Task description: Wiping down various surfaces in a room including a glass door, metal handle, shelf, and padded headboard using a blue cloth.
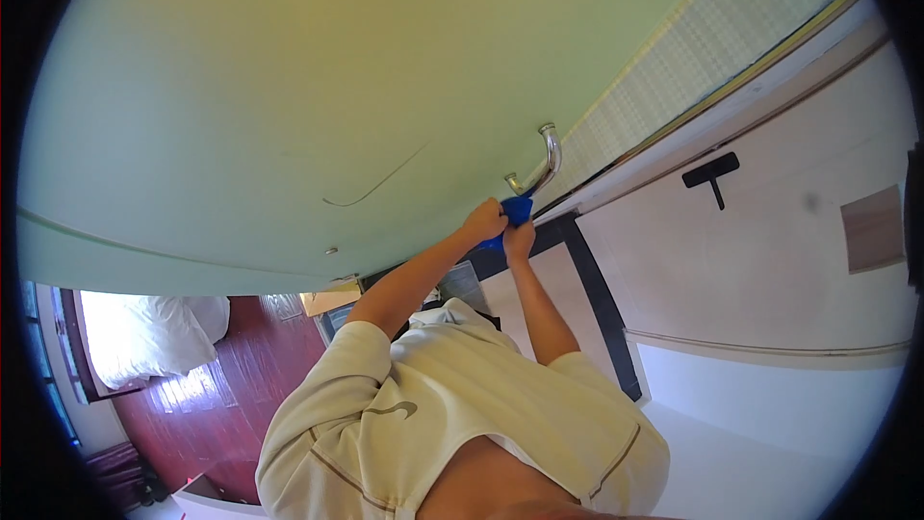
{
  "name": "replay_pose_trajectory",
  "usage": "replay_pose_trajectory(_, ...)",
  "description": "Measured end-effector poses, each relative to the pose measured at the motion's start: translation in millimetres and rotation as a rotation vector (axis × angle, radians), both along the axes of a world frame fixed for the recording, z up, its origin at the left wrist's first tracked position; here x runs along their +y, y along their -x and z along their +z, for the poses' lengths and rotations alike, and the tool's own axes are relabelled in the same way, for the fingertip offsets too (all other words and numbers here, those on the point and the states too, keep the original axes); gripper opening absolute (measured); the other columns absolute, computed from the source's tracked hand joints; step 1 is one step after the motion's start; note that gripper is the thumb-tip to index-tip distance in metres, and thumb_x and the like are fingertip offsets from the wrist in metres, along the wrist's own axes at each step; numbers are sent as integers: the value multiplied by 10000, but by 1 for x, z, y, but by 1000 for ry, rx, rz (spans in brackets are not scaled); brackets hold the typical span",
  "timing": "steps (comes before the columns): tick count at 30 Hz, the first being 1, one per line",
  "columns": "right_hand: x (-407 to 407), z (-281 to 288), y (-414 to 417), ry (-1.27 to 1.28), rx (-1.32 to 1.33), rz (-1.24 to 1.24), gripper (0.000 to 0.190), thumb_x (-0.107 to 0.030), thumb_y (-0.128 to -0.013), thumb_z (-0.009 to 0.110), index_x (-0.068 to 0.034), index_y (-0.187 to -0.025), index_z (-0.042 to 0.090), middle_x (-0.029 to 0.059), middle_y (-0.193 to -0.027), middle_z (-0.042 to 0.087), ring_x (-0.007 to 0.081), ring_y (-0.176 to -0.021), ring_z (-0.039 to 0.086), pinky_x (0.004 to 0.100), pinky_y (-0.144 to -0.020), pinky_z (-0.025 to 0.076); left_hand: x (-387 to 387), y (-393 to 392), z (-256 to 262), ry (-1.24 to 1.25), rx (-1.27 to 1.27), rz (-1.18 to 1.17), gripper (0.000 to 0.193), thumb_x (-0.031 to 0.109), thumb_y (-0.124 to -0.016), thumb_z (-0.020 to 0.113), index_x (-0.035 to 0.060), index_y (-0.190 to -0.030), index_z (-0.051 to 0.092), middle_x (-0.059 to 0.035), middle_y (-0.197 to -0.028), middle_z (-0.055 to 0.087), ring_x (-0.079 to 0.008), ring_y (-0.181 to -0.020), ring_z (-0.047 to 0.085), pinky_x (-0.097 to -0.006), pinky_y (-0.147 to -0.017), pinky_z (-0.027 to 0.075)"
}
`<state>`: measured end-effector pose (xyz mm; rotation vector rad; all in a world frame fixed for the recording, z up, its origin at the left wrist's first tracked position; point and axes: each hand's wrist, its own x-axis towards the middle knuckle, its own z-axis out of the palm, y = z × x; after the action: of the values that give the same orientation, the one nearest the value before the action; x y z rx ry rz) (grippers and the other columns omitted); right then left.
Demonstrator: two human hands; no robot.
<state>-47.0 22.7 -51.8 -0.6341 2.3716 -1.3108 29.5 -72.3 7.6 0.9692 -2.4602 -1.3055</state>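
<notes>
A pale green door panel [289, 87] spreads out before me, with a bent chrome handle [552, 152] near its right edge. At the handle's lower end is a bunched blue cloth [517, 209]. My left hand [485, 221] grips the cloth from the left, its fingers curled in. Just below and to the right, my right hand [519, 240] is closed on the same cloth. Some of the cloth hangs between the two hands. Whether it is wrapped around the handle or only pressed against it, I cannot tell.
A small metal fitting [330, 250] sits on the panel. To the right, a black T-shaped object [712, 170] is on the pale wall [779, 253], beside a dark door frame [599, 296]. White bedding [144, 339] lies at left above the glossy red-brown floor [245, 390].
</notes>
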Motion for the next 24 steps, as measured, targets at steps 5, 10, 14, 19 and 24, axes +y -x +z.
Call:
replay_pose_trajectory(5,26,32,-64,-174,587,-159,410,-193,-774,648,6,-1119,548,270,-1231,492,378,-972,546,407,-786,471,29,-42,99,29,416,43,276,90,-740,683,53,-993,579,-108,-880,589,-264,-789,600,-389,-750,477)
replay_pose_trajectory(10,1,125,-58,6,553,172,416,-274,-864,621,7,-1158,530,192,-1130,515,320,-950,554,375,-782,471,22,-83,175,860,627,33,245,111,-653,715,83,-870,604,-67,-875,584,-242,-759,599,-349,-641,446)
replay_pose_trajectory(14,-38,134,-43,800,-432,234,443,-310,-946,571,10,-1241,493,103,-1178,516,224,-1036,552,349,-849,468,21,-94,186,1076,745,-37,205,82,-669,726,99,-835,608,-82,-868,554,-254,-782,602,-352,-608,447)
replay_pose_trajectory(19,-59,121,-49,870,173,135,744,-353,-961,559,-13,-1484,152,151,-1426,312,257,-1331,314,383,-1112,251,18,-88,132,801,974,29,170,81,-764,687,80,-897,582,-115,-932,536,-272,-801,596,-380,-694,495)
replay_pose_trajectory(24,-97,116,-31,858,-46,-49,875,-404,-920,610,-41,-1509,74,195,-1453,271,298,-1341,297,424,-1106,248,15,-92,129,755,586,-156,211,143,-852,646,49,-1012,545,-153,-1073,511,-327,-940,561,-426,-823,485)
